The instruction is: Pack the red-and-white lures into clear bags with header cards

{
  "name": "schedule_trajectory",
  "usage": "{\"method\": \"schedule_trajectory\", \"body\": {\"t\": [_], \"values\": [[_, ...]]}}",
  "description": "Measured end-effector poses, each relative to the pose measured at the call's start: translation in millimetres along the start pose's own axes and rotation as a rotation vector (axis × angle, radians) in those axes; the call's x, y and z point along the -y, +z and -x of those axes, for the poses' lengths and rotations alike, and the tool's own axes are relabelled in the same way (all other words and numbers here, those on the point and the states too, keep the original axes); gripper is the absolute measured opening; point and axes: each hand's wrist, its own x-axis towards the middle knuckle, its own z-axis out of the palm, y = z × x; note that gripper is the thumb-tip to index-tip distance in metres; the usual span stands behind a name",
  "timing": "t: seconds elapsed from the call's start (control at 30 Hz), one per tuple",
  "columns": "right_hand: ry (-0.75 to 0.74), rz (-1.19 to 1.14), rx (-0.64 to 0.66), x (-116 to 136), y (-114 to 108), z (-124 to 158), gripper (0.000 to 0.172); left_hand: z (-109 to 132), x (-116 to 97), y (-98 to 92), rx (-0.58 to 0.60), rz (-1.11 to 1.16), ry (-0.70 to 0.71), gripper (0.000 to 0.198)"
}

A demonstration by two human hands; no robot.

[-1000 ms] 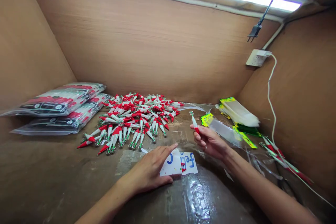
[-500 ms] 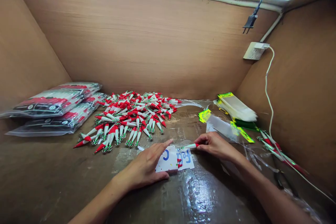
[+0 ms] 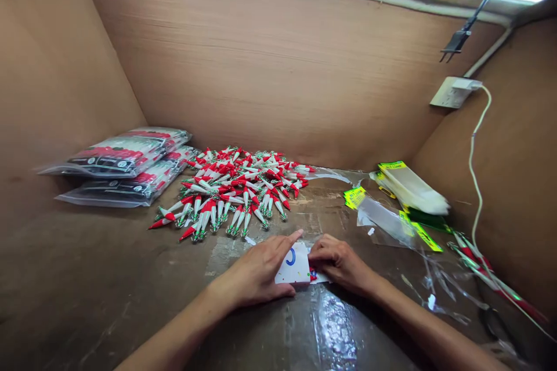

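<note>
While the left hand point(image 3: 256, 275) lies flat and unclenched, pressing a white card point(image 3: 292, 264) onto the table point(image 3: 108, 278), the right hand point(image 3: 337, 264) curls over the card's right edge and pinches it. Whether anything else sits inside that grip cannot be told. Just behind lies a pile of red and white lures point(image 3: 235, 185). Filled bags point(image 3: 126, 165) are stacked at left, and clear sleeves point(image 3: 411, 185) lie at right.

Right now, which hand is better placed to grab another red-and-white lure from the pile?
Probably the left. The left hand lies open on the white card, nearer the lure pile; the right hand is curled at the card's right edge.
</note>
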Motion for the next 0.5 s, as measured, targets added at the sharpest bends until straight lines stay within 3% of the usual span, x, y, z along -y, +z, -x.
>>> {"method": "schedule_trajectory", "body": {"t": [0.1, 0.17, 0.23, 0.37, 0.5], "values": [[0.003, 0.012, -0.040, -7, -24, -15, 0.022, 1, 1, 1.1, 0.002, 0.007, -0.004, 0.111], [0.042, 0.059, -0.158, -11, -38, -43, 0.024, 2, 2, 1.6, 0.001, 0.006, -0.001, 0.111], [0.086, 0.170, -0.180, -13, -46, -85, 0.025, 3, 2, 1.7, 0.005, -0.001, -0.005, 0.111], [0.300, 0.397, -0.149, -11, -32, -170, 0.023, 2, 0, 0.7, 0.017, -0.034, -0.026, 0.113], [0.397, 0.462, -0.168, -10, 0, -212, 0.024, 3, -5, -0.9, 0.022, -0.066, -0.040, 0.117]]}}
